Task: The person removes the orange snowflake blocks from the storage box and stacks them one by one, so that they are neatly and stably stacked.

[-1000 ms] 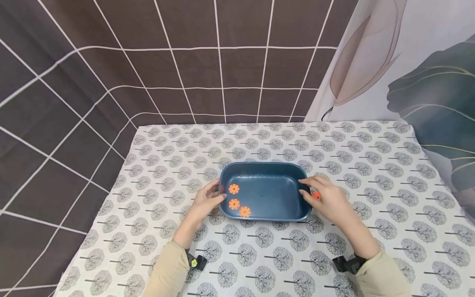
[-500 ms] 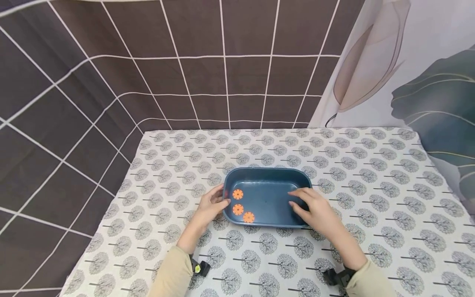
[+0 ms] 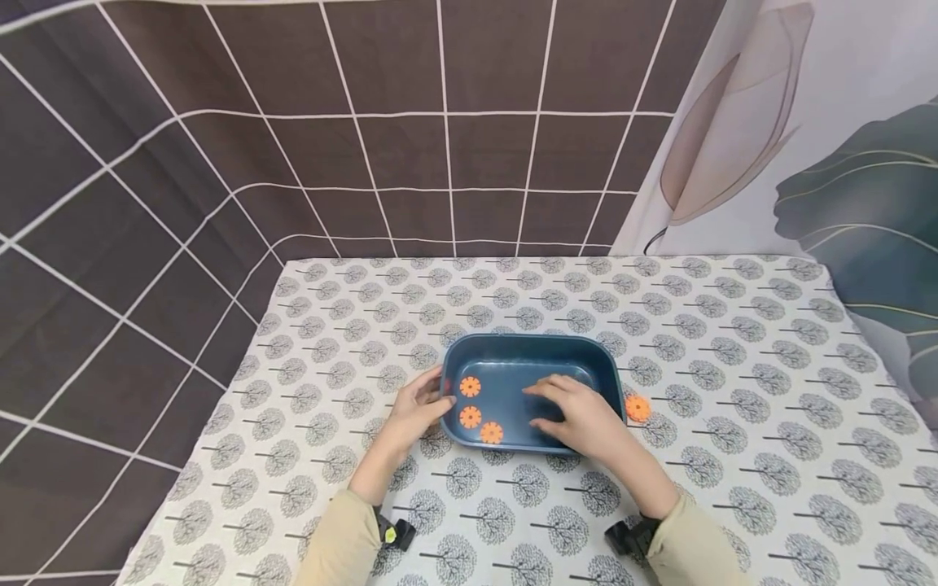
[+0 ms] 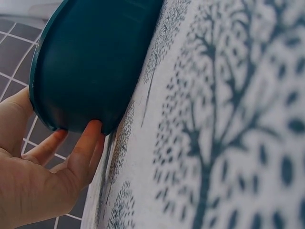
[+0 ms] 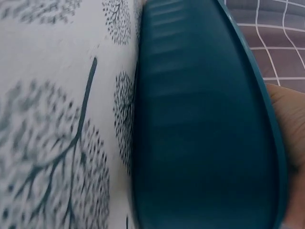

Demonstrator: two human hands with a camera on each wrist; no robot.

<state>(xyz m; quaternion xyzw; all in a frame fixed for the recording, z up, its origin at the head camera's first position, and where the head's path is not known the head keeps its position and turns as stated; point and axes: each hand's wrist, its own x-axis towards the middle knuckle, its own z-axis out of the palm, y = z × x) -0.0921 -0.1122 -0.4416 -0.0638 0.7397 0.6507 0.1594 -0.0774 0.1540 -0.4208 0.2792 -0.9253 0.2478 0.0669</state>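
A dark blue-green plastic basin (image 3: 531, 348) stands on the table, with three orange notched discs (image 3: 470, 417) lying inside at its left end. My left hand (image 3: 412, 415) holds the basin's left end, thumb at the rim and fingers against the outer wall. In the left wrist view, fingertips (image 4: 88, 138) touch that wall. My right hand (image 3: 579, 413) reaches over the front right side into the basin, thumb and fingers apart, with nothing visible between them. The right wrist view shows mostly the basin's outer wall (image 5: 205, 124); the right fingertips are hidden there.
Just outside the basin's right end lie orange discs (image 3: 637, 408), seemingly more than one together. A white tree-print cloth (image 3: 352, 325) covers the table. Behind hangs a dark gridded curtain (image 3: 396, 146), and a pale leaf-patterned one (image 3: 747, 146) at the right.
My right hand has moved left from the basin's right rim to over its inside, uncovering the orange pieces outside the right end. My left hand keeps its hold. The head view has shifted slightly.
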